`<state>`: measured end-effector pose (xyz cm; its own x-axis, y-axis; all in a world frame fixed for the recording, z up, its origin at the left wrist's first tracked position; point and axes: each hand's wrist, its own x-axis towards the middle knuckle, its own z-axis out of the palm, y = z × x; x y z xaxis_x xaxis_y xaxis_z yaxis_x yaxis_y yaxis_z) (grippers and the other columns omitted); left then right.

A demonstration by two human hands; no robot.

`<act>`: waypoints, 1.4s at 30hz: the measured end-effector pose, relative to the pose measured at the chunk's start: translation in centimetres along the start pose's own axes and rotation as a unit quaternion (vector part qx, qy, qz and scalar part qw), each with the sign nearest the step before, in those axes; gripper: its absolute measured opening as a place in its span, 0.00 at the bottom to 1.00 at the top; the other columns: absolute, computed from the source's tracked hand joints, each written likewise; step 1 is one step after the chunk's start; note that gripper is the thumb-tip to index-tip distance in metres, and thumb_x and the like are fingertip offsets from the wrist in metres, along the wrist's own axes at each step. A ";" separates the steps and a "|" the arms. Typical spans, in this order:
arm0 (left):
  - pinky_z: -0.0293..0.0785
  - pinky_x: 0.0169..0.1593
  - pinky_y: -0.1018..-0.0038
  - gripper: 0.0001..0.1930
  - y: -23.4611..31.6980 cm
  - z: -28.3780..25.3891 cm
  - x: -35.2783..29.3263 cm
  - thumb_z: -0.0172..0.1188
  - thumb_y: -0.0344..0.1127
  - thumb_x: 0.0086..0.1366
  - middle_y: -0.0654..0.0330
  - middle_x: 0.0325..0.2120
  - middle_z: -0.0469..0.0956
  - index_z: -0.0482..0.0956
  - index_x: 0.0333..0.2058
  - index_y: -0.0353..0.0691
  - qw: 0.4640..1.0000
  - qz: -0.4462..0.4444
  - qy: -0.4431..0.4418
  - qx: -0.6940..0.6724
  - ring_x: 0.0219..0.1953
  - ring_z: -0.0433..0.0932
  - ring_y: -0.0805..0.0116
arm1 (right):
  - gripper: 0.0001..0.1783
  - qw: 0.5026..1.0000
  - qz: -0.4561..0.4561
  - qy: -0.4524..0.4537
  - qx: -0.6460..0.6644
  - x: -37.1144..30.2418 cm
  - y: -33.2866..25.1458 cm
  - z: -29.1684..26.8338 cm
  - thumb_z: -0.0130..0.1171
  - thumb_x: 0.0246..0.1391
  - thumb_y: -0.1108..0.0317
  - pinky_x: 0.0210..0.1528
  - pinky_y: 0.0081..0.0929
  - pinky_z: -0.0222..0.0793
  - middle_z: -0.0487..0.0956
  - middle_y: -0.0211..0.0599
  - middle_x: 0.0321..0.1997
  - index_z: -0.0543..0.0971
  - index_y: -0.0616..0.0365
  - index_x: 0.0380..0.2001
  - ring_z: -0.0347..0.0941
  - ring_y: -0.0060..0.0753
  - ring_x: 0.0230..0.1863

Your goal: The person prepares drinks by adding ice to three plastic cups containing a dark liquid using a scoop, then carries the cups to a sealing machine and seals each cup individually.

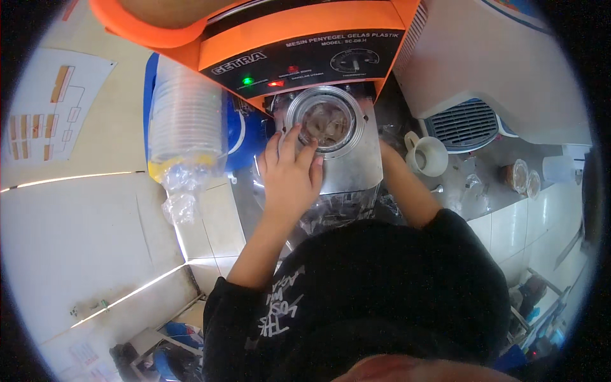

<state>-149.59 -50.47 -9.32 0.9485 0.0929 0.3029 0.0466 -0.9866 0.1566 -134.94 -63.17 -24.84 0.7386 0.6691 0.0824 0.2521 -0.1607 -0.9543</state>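
Note:
In front of me stands an orange and black cup sealing machine (305, 57) with a lit green lamp and a lit red switch. A clear plastic cup (328, 124) with brownish contents sits in the round metal ring of its metal plate (350, 172). My left hand (289, 169) lies flat on the plate's left part, fingers stretched out, their tips touching the ring beside the cup. At the plate's right edge is my right hand (387, 153); the plate's side hides its fingers, so what they hold or touch does not show.
Left of the machine lies a plastic-wrapped stack of cups (188, 114) against a blue container (254, 134). To the right are a pale mug (428, 156), a large white appliance with a dark grille (461, 124), and two small containers (517, 175) near the counter's edge. Crumpled clear film hangs below the plate.

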 end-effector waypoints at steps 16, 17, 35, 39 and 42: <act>0.60 0.50 0.61 0.15 -2.0 -3.1 -4.6 0.56 0.34 0.53 0.59 0.48 0.70 0.78 0.42 0.49 0.988 -0.054 -0.038 -0.139 0.49 0.67 0.55 | 0.23 0.998 0.046 0.034 0.006 0.8 0.7 -1.0 0.58 0.47 0.59 0.46 0.35 0.68 0.77 0.50 0.41 0.73 0.61 0.44 0.74 0.42 0.46; 0.62 0.49 0.62 0.14 -2.3 -3.3 -5.4 0.56 0.32 0.53 0.58 0.45 0.72 0.77 0.41 0.47 0.980 -0.067 -0.054 -0.180 0.47 0.69 0.55 | 0.23 0.998 0.053 0.036 0.011 1.2 0.9 -1.3 0.58 0.47 0.59 0.46 0.35 0.68 0.77 0.49 0.41 0.73 0.61 0.44 0.74 0.42 0.46; 0.69 0.45 0.64 0.16 -0.3 -3.2 -11.6 0.56 0.27 0.54 0.51 0.36 0.76 0.75 0.43 0.41 0.918 -0.127 -0.177 -0.332 0.41 0.74 0.52 | 0.24 0.991 -0.003 0.088 -0.098 -2.5 -0.3 4.9 0.58 0.47 0.59 0.47 0.36 0.67 0.76 0.48 0.44 0.72 0.60 0.46 0.73 0.42 0.47; 0.70 0.46 0.67 0.16 -0.4 -3.4 -12.7 0.55 0.28 0.56 0.51 0.38 0.76 0.74 0.45 0.40 0.913 -0.135 -0.211 -0.322 0.42 0.75 0.55 | 0.24 0.995 0.037 0.071 -0.064 -0.7 0.4 1.8 0.59 0.47 0.59 0.48 0.36 0.67 0.76 0.48 0.44 0.72 0.60 0.46 0.73 0.42 0.47; 0.69 0.47 0.69 0.16 -0.5 -2.2 -13.8 0.54 0.29 0.58 0.54 0.40 0.76 0.73 0.46 0.40 0.872 -0.190 -0.256 -0.371 0.43 0.75 0.61 | 0.24 0.993 0.041 0.070 -0.084 -1.2 0.4 2.4 0.59 0.47 0.59 0.48 0.36 0.67 0.76 0.48 0.45 0.72 0.60 0.47 0.73 0.42 0.47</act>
<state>-163.44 -51.01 -11.49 0.9337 0.1346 -0.3319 0.3516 -0.5216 0.7774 -137.25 -62.30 -26.01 0.8382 0.5423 0.0567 0.2793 -0.3377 -0.8989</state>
